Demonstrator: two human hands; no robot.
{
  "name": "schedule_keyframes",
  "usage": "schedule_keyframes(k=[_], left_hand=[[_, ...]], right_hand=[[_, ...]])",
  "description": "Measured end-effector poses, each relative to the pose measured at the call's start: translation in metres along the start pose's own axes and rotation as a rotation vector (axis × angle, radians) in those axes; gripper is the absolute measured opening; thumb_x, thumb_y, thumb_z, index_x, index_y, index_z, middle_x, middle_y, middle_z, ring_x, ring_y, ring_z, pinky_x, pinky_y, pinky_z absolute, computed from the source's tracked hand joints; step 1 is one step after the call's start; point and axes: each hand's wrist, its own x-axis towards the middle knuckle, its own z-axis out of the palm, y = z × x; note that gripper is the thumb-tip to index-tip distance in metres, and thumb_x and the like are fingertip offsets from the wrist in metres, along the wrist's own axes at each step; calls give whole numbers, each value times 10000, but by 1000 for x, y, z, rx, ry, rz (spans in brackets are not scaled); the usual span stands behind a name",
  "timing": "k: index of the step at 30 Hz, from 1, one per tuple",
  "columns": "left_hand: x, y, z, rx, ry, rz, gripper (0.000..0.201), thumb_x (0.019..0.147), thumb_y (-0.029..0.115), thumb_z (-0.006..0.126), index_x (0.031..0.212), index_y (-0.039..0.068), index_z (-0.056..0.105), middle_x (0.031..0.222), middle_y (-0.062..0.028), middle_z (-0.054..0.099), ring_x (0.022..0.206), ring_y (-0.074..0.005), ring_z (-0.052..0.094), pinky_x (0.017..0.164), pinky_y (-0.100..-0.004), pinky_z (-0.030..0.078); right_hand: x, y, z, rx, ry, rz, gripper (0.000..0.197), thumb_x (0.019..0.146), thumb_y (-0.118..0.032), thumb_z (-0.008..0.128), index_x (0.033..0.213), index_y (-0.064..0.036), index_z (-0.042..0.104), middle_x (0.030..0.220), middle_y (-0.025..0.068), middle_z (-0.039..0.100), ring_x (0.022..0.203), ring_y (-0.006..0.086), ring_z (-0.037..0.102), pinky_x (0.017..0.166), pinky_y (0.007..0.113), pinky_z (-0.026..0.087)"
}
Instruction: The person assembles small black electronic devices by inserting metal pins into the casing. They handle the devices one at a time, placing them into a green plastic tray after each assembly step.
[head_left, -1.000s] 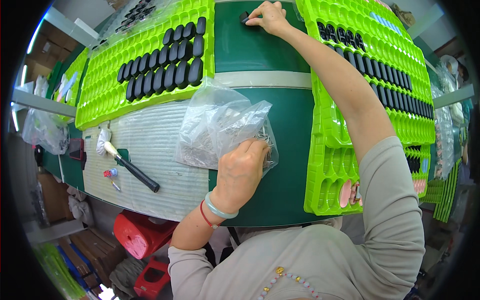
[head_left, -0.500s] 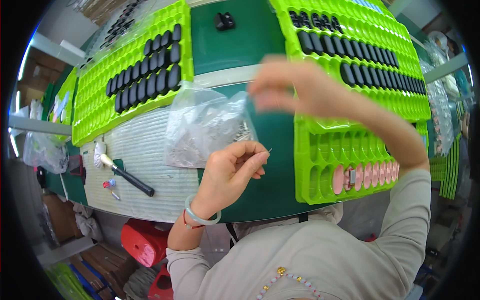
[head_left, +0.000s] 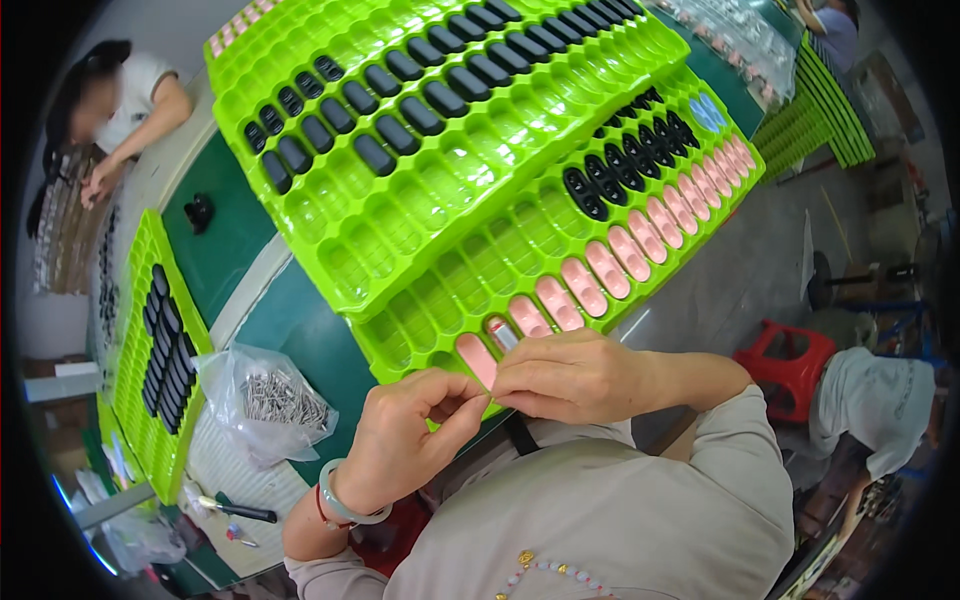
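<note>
At the near edge of the lower green tray [head_left: 385, 350] my two hands meet, fingertip to fingertip. My left hand [head_left: 410, 425] is closed in a pinch; the thin metal pin that stuck out of it half a second ago hardly shows now. Thumb and fingers of my right hand [head_left: 575, 380] are also pressed together, and what they hold, if anything, is hidden. Just beyond the fingertips lies a pink oval piece [head_left: 473, 350] in the tray's end slot. Next to it sits a small silver and red part [head_left: 502, 334].
A larger green tray [head_left: 350, 262] with black oval pieces overlaps the lower one. Left of my hands lies a clear bag of metal pins [head_left: 285, 400], with a black-handled tool [head_left: 238, 510] nearby. A person [head_left: 130, 110] sits at far left. A red stool [head_left: 790, 365] stands right.
My view has swung right, toward the trays. My right hand has come down from its raised, blurred position to meet my left hand, which is now beside the pink pieces instead of the bag.
</note>
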Motion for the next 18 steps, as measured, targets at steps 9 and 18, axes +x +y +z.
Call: schedule_keyframes(k=[9, 18], left_hand=[[75, 41, 34, 126, -183, 146, 116, 792, 61, 666, 900, 21, 652, 844, -103, 621, 662, -178, 628, 561, -275, 491], [235, 27, 44, 864, -101, 943, 152, 685, 146, 698, 835, 136, 688, 997, -52, 530, 955, -240, 480, 847, -357, 415]], right_hand=[[-47, 13, -48, -181, 233, 243, 167, 762, -50, 669, 893, -59, 566, 785, 66, 584, 666, 238, 596, 565, 327, 474], [-83, 17, -76, 278, 523, 737, 98, 877, -73, 557, 928, 6, 529, 804, 59, 576, 705, 126, 563, 641, 266, 460]])
